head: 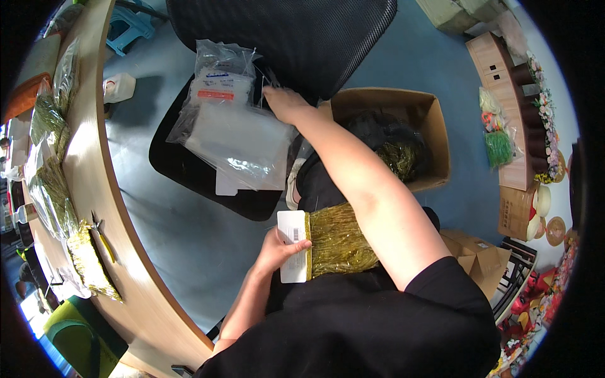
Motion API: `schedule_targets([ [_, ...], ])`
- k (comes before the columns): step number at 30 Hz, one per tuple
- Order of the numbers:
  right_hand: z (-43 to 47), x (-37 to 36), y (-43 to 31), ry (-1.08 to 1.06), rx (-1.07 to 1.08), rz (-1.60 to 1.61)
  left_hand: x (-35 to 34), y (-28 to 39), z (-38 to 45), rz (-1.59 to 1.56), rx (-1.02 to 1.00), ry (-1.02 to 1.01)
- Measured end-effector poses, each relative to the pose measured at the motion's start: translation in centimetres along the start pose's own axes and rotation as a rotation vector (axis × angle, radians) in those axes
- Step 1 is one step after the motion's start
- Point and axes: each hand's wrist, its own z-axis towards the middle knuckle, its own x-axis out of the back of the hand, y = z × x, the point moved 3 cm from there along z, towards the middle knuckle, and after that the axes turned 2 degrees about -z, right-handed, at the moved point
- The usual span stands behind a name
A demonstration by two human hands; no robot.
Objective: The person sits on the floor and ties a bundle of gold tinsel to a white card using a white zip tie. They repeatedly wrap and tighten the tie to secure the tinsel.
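My left hand (279,250) grips a white card (294,271) with a barcode, thumb on top. The card is joined to a gold tinsel fringe (340,241), which lies over my lap and passes partly under my right forearm. My right hand (286,104) reaches out over a black chair seat (175,160), beside a stack of clear plastic bags (236,141). Thin pale strands show near its fingertips, but the fingers are blurred and whether they hold anything is unclear. One bag pack (220,78) bears printing and a red strip.
A cardboard box (435,137) with dark plastic and gold tinsel stands at right. On the wooden table (137,264) at left lie yellow-handled pliers (104,238) and a shiny gold tinsel pack (90,264). A black mesh chair back (283,33) rises ahead. A blue stool (130,28) stands beyond the table edge.
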Motion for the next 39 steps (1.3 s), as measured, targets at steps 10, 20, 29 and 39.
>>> schedule_targets([
  [10, -0.7, 5.8, -1.3, 0.569, 0.374, 0.337, -1.9, 0.1, -0.4, 0.041, -0.060, -0.042],
  [20, -22.9, 11.8, -2.4, 0.380, 0.319, 1.254, -2.8, 0.2, -0.2, 0.109, -0.069, -0.040],
  [29, -38.1, 5.4, -0.7, 0.319, 0.035, 1.488, -2.9, 0.1, -0.7, 0.177, -0.110, -0.014],
  [39, -40.7, 2.6, -3.0, 0.481, 0.162, 0.996, -2.9, 0.4, -2.5, 0.152, -0.109, 0.079],
])
